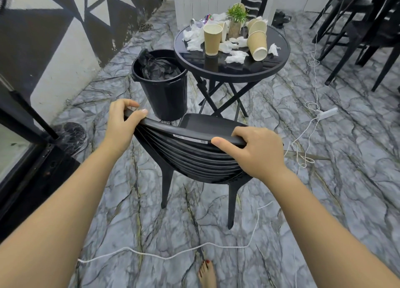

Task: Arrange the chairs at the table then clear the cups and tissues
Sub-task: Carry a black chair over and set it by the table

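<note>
I see a black chair (194, 155) with a ribbed, curved back standing upright on the floor, its seat facing the round black desk (231, 69) and just short of it. On the desk one tan paper cup (212, 39) stands upright, another cup (257, 45) leans mouth-down towards me, and more cups (257, 26) crowd behind. Crumpled white tissues (236, 56) lie scattered among them.

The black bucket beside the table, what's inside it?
The black bucket holds a crumpled black plastic liner, bunched up near the rim. No cups or tissues show on top; whatever lies beneath the liner is hidden.
</note>
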Tool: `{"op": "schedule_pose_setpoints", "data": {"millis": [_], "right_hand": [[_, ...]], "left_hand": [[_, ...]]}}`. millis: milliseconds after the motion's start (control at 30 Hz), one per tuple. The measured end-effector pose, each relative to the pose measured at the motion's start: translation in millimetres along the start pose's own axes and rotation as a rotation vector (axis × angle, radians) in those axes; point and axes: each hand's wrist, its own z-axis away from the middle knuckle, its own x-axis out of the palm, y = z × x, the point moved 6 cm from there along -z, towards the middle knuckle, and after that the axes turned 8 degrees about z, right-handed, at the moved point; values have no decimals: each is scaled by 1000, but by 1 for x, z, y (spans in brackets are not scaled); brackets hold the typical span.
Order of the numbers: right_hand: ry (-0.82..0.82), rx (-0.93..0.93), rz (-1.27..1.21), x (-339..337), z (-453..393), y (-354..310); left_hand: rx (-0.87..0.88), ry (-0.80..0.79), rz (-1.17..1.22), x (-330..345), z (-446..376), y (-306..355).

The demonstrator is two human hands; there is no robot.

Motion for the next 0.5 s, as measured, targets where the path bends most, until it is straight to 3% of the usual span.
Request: {"op": "schedule_pose_setpoints", "data": {"millis": [233, 367, 500], "right_hand": [[-204, 106, -412, -17, 1, 5], [-245, 81, -401, -36, -6, 9], [-332, 80, -363, -57, -11, 26]], "left_hand": [[161, 76, -201, 3, 17, 46], [283, -27, -228, 40, 37, 97], [278, -234, -213, 83, 50, 134]]}}
